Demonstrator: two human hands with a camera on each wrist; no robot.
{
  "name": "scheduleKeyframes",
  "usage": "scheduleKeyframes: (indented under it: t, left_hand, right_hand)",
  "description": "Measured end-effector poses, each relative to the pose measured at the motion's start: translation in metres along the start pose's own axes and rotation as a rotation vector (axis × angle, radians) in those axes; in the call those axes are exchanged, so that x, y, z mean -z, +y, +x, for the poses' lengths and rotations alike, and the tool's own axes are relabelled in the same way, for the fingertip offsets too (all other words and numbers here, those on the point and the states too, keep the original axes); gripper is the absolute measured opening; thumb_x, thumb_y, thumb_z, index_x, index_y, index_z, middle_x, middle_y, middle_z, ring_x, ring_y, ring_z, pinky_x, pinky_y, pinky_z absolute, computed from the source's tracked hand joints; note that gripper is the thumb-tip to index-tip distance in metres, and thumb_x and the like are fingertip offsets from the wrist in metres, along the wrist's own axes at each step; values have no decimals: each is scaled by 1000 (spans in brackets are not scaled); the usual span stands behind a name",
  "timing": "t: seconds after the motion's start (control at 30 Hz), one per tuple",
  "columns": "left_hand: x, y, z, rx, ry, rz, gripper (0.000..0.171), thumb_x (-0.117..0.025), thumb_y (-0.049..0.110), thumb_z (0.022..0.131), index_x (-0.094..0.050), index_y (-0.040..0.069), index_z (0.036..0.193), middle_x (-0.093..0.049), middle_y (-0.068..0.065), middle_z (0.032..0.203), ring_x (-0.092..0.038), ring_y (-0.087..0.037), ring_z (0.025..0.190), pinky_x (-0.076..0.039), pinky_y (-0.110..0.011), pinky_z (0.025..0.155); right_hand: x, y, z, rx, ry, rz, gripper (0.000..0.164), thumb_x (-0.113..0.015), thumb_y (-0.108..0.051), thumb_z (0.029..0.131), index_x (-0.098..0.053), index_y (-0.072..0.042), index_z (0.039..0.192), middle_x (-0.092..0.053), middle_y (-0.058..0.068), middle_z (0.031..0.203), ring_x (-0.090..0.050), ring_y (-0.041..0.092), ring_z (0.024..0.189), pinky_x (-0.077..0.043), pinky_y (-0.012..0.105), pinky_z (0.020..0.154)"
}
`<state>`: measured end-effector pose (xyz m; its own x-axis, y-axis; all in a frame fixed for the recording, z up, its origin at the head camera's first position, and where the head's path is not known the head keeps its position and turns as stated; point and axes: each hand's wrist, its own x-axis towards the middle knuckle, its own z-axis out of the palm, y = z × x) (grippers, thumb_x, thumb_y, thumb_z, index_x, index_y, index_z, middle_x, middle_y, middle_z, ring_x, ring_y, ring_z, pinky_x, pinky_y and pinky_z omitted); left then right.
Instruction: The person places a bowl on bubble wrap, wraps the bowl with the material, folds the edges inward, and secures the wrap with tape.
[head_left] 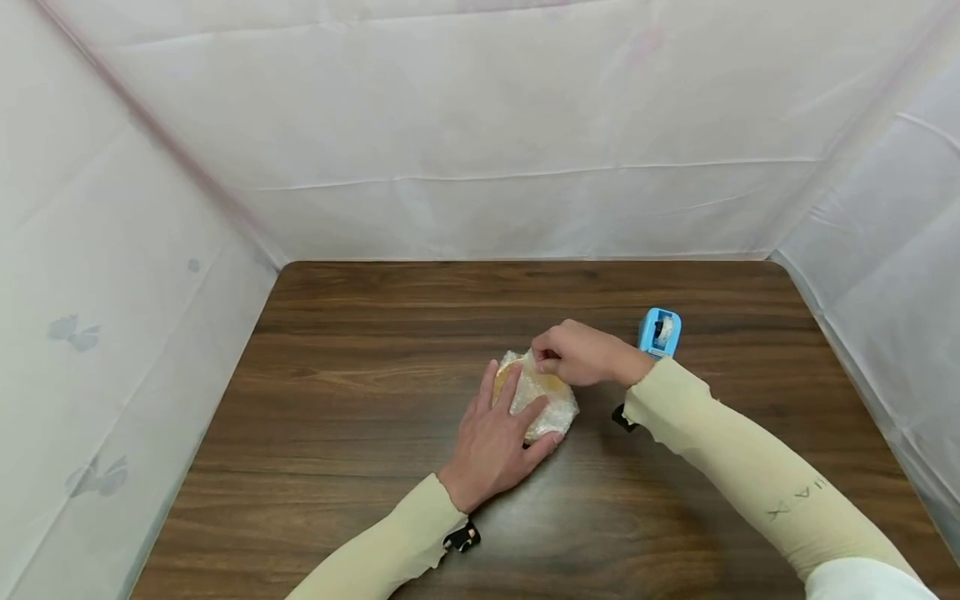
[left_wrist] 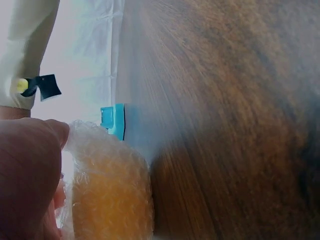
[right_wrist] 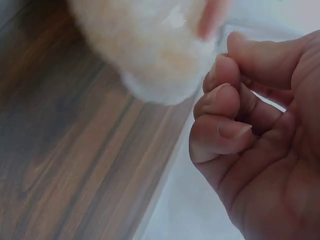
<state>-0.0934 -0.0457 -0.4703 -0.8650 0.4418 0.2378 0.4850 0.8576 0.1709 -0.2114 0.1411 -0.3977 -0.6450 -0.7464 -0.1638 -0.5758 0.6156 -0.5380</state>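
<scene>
A round yellow-orange object wrapped in bubble wrap (head_left: 561,410) rests on the table, slightly right of the middle in the head view. Its orange side (left_wrist: 111,192) shows through the bubbles in the left wrist view. My left hand (head_left: 491,442) lies over the near left part of the bundle, fingers spread and pressing on it. At the bundle's far edge is my right hand (head_left: 581,352), fingers curled in. Thumb and index fingertips meet in the right wrist view, where I make out nothing between them; clear film there would be hard to see.
A light blue tape dispenser (head_left: 660,332) stands on the table beyond the right wrist. The dark wooden table (head_left: 360,333) meets white sheeting (head_left: 480,125) at the back and both sides. Black wrist straps show at both sleeves.
</scene>
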Motion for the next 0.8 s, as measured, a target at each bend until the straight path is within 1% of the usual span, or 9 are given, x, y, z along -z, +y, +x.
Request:
scheduleKeyframes:
  t: [0.07, 0.17, 0.27, 0.33, 0.43, 0.57, 0.67, 0.8]
  left_hand:
    - [0, 1, 0, -2, -6, -5, 50, -57, 63, 100, -71, 29, 134, -44, -20, 162, -32, -51, 154, -56, -59, 99]
    - [1, 1, 0, -5, 5, 0, 50, -58, 62, 100, -71, 28, 134, -44, -20, 162, -33, -52, 153, -57, -58, 99]
    - [3, 1, 0, -4, 21, 10, 49, -59, 61, 99, -72, 28, 132, -45, -21, 161, -34, -53, 152, -57, -57, 98]
    - [3, 1, -1, 1, 19, 14, 49, -59, 62, 99, -72, 28, 132, -45, -21, 161, -34, -53, 152, -57, -57, 97]
    - [3, 2, -1, 4, 4, 6, 49, -58, 62, 99, -72, 28, 133, -44, -21, 162, -33, -52, 153, -57, -58, 98]
    - [2, 3, -1, 9, -12, -6, 50, -56, 62, 100, -72, 28, 134, -43, -20, 163, -32, -51, 154, -56, -59, 100]
    - [2, 3, -1, 10, -7, -8, 49, -56, 62, 100, -72, 28, 133, -43, -19, 163, -32, -51, 154, -56, -58, 99]
    - [2, 3, -1, 11, 6, -8, 49, -57, 62, 100, -72, 28, 133, -44, -20, 163, -32, -51, 154, -56, -58, 99]
  right_hand:
    - [2, -2, -5, 20, -3, 37, 27, -62, -10, 104, -60, -13, 77, -41, -7, 63, -37, 6, 54, -40, 24, 61]
    - [4, -5, -9, 47, -12, 66, 28, -64, -10, 103, -58, -15, 76, -40, -7, 63, -38, 6, 54, -39, 23, 61]
    - [2, -3, -4, 53, -29, 49, 28, -65, -10, 102, -58, -16, 75, -42, -8, 63, -39, 5, 55, -40, 23, 61]
    - [0, -1, -1, 52, -30, 22, 29, -64, -9, 103, -59, -14, 75, -42, -7, 63, -39, 5, 55, -40, 22, 60]
    - [-1, 0, 2, 24, -28, -24, 29, -62, -8, 103, -62, -10, 75, -41, -6, 63, -36, 6, 54, -38, 23, 59]
    - [0, 0, 4, -25, -17, -78, 27, -62, -7, 102, -65, -9, 75, -43, -5, 62, -37, 7, 53, -38, 23, 57]
    - [0, 0, 6, -57, -14, -94, 27, -64, -10, 102, -67, -10, 75, -45, -5, 61, -38, 7, 52, -39, 23, 56]
    - [1, 1, 9, -92, -16, -91, 31, -65, -14, 103, -65, -11, 72, -42, -6, 59, -37, 8, 51, -38, 23, 55]
